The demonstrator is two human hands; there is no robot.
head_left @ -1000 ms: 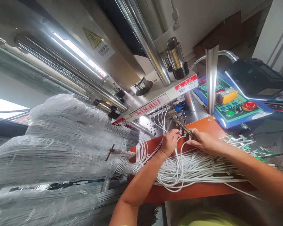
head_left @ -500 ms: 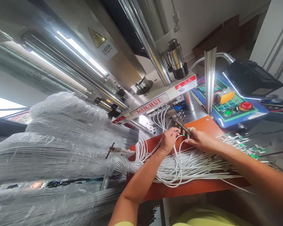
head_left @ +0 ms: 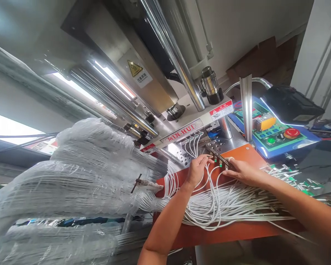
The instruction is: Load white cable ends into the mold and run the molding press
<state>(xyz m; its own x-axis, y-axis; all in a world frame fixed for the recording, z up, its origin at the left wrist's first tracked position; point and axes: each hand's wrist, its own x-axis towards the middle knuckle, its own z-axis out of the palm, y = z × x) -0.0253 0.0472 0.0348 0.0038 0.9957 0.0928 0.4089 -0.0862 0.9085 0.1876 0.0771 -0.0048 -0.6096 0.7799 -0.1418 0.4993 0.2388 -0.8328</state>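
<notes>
My left hand is closed in a pinch on the end of a white cable, against the left part of a narrow dark metal fixture bar. The small part at its fingertips is mostly hidden. My right hand grips the bar's right end between thumb and fingers. Two connectors with green bits sit along the bar, and white cables loop down from it. Beneath both hands, a thick spread of white cables lies across the orange-red work table.
Behind my hands stands a press with several cables running into it. A blue control panel with a red button is on the right. Plastic-wrapped cable bundles hang at left, beside a clamp. More green-tipped connectors lie at right.
The camera view has shifted, so the scene sits lower and further right. A second green connector now shows on the bar, and my left fingertips have moved along the bar's left part.
</notes>
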